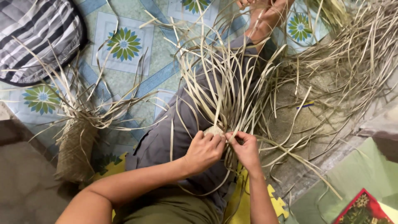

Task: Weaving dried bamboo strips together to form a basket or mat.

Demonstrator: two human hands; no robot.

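My left hand (pixel 204 150) and my right hand (pixel 246 150) meet over my lap, both pinching the woven base of a piece of dried-leaf weaving (pixel 215 129). Long pale strips (pixel 215 83) fan upward and outward from that base, over my grey trouser leg (pixel 174 128). The fingers of both hands are curled around strips at the base, thumbs nearly touching. My bare foot (pixel 265 20) shows at the top, partly hidden by strips.
A woven basket-like piece (pixel 74 149) with loose strip ends stands at the left on a flower-patterned mat (pixel 124 45). A striped cushion (pixel 37 33) lies top left. A loose heap of strips (pixel 352 54) fills the right. A green cloth (pixel 356 174) lies bottom right.
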